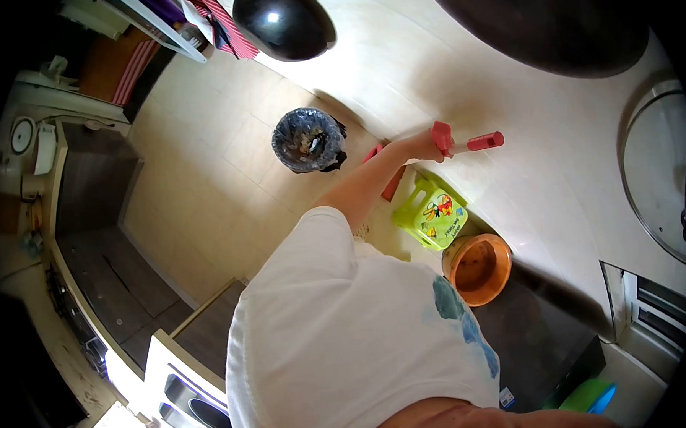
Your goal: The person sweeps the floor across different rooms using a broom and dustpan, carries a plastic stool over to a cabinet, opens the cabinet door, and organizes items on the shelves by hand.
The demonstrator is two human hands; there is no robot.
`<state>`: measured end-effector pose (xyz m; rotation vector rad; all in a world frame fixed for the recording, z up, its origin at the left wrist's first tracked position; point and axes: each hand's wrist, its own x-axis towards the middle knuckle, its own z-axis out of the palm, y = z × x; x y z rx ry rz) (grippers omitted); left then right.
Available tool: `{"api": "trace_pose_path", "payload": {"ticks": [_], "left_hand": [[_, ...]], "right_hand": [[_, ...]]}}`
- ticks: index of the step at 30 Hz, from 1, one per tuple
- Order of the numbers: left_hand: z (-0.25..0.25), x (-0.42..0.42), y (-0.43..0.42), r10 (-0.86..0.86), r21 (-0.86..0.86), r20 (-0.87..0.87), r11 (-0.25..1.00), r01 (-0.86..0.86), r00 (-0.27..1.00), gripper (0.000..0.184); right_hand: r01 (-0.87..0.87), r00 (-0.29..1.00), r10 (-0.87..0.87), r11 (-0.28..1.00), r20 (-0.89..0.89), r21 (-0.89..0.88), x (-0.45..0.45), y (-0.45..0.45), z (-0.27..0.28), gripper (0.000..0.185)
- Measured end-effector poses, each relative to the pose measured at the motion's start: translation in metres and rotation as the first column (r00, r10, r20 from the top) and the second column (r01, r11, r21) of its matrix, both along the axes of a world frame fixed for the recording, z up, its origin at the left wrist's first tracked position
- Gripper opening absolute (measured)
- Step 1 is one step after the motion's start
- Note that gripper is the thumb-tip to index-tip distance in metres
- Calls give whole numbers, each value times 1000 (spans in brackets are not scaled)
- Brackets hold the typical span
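My left arm in a white sleeve reaches up and right along the pale wall. At its end, my left hand (426, 146) is closed around a red-handled tool (485, 141). A red bracket-like part and a short pale section show beside the hand. The tool's kind cannot be made out, and most of my fingers are hidden. More red pieces (393, 186) show just below the wrist, partly behind the forearm. Near this hand stands a lime-green plastic stool (444, 219) with a cartoon print. My right forearm (444, 420) crosses the bottom edge, its hand out of sight.
A lined waste bin (307, 140) stands on the tiled floor (202, 136). Beside the stool is a round orange-brown wooden tub (492, 269). A dark wok (285, 24), a larger dark pan (553, 21) and a glass lid (661, 177) are against the wall. Dark cabinets (97, 186) line the left.
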<state>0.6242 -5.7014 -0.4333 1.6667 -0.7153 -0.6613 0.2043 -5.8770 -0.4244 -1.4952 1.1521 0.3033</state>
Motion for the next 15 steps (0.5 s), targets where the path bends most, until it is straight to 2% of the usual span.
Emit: {"api": "trace_pose_path", "payload": {"ticks": [4, 6, 7, 9, 10, 12, 15], "left_hand": [[0, 15, 8, -86, -42, 16, 995, 87, 996, 25], [-1, 16, 12, -123, 24, 49, 992, 122, 991, 27], [-1, 15, 15, -119, 23, 46, 993, 118, 992, 27], [0, 15, 23, 45, 152, 95, 987, -59, 994, 28], [-7, 15, 27, 49, 153, 92, 986, -62, 995, 28], [-23, 13, 34, 197, 95, 11, 976, -197, 980, 24], [-24, 3, 45, 225, 26, -73, 974, -224, 972, 25]], "right_hand": [[10, 1000, -11, 999, 25, 42, -1, -5, -12, 22], [-7, 1000, 6, 999, 16, 54, 2, -4, -8, 22], [-73, 997, 72, 997, 41, 26, 5, -3, -7, 22], [-144, 988, 143, 990, 62, 0, 16, 2, 1, 22], [-175, 982, 177, 984, 60, -44, 24, 8, 9, 21], [-203, 977, 208, 975, 54, -87, 34, 14, 16, 21], [-214, 975, 216, 976, 54, -49, 47, 20, 26, 20]]}}
